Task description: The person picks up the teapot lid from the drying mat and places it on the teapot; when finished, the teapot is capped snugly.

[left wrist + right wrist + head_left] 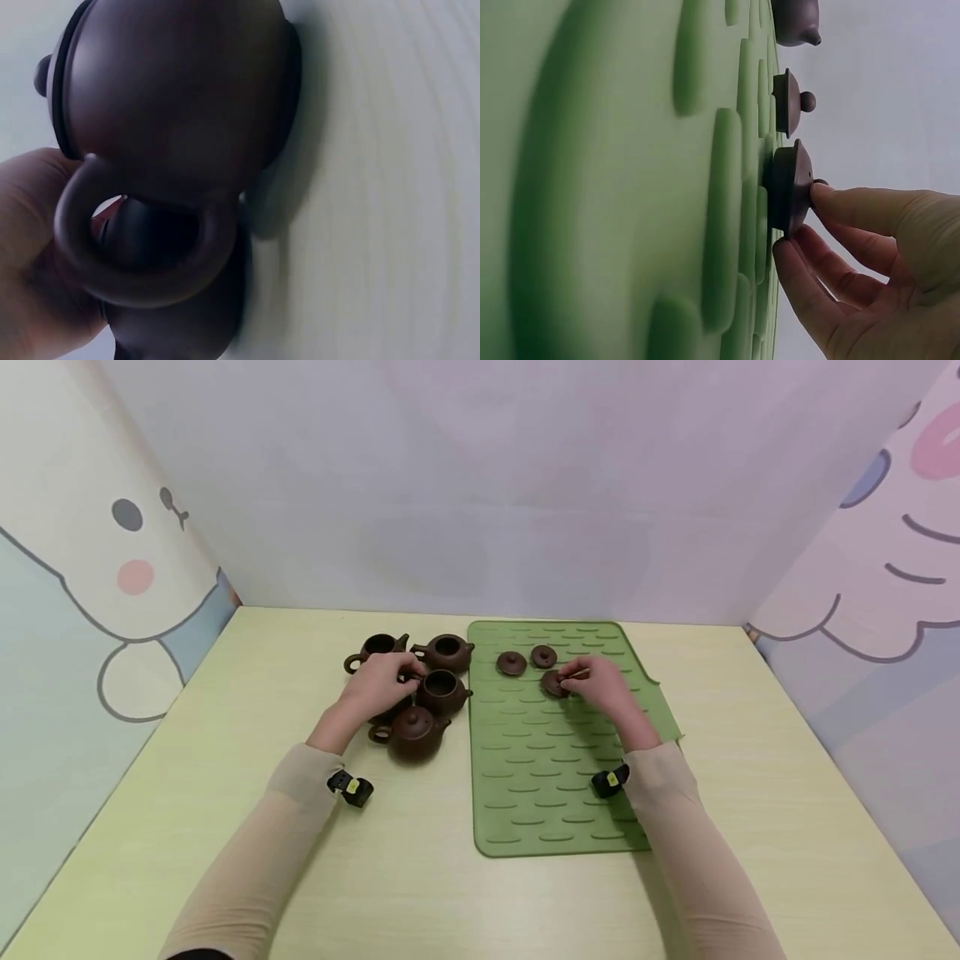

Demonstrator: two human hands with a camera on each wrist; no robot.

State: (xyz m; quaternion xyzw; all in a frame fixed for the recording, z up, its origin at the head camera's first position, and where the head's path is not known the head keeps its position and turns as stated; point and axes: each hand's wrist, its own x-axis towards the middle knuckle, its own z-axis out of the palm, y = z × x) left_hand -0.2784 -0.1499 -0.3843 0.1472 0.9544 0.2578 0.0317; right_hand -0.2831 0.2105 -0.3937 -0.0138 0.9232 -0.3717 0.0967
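Note:
On the left, several dark brown teapots stand close together. My left hand [381, 683] reaches over them, its thumb and fingers pinching part of a teapot beside the open pot [441, 692]; the exact part is hidden. In the left wrist view, that hand [34, 262] lies behind the lidded teapot [172, 90], against another pot [176, 326]. My right hand [600, 685] pinches the knob of a brown lid [553, 684] low over the green mat [525, 793]. The right wrist view has thumb and finger of this hand [877, 262] at the knob, another fingertip at the lid's [787, 187] edge.
Two more lids [512, 663] [543, 656] lie on the mat beyond the held one. Two lidless teapots [447, 652] [380, 644] stand at the back of the group, and a lidded teapot [415, 735] stands nearest the front. A pale wall [450, 485] rises behind the table.

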